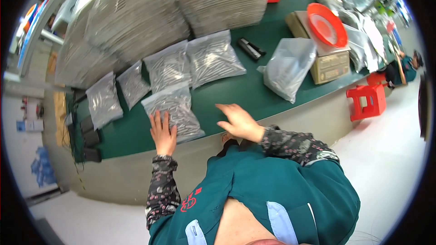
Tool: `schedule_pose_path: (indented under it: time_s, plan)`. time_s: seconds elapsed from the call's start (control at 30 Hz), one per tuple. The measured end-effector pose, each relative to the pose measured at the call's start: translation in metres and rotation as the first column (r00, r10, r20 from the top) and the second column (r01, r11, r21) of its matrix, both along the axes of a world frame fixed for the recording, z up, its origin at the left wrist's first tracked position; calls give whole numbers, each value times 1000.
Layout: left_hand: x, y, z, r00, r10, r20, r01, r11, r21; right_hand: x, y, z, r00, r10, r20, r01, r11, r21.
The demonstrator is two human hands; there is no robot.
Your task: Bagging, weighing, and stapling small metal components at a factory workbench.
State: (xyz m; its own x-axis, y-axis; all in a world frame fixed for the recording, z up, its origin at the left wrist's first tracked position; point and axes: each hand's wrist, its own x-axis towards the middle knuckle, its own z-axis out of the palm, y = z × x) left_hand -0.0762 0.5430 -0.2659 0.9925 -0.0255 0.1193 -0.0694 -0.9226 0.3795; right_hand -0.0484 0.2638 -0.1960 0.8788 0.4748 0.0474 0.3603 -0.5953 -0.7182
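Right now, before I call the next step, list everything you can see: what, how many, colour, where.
Bags of small metal parts: five, clear with silver contents, on the table's left half.
Table: one, green top.
Stacked trays: several piles, pale grey, at the table's back.
Loose plastic bag: one, clear, right of centre.
Cardboard box: one, brown, right end.
Bowl: one, orange, on the box.
Black tool: one, behind the bags.
Stool: one, red, on the floor at right.
Left hand: flat on the nearest bag.
Right hand: open, at the table edge, holding nothing.
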Motion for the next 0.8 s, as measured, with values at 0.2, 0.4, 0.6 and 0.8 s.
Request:
schedule_pose_path:
  time_s: [0.2, 0.4, 0.6, 0.8]
  plan:
    - [58, -50, 95, 915, -270, 300, 271, 962, 38, 6, -116, 118, 834, -270, 482, 353, 931, -89]
    - [154, -188, 179, 629, -719, 296, 678, 693, 243, 49, -194, 149, 940, -102, 325, 275, 788, -551]
    - [200, -267, 188, 375, -919, -124, 843, 282, 458, 47, -204, 128, 969, 36, 245, 62, 922, -381]
    - [204, -280, 179, 366, -922, -128, 910, 325, 256, 41, -215, 104, 964, -14, 265, 71, 976, -204]
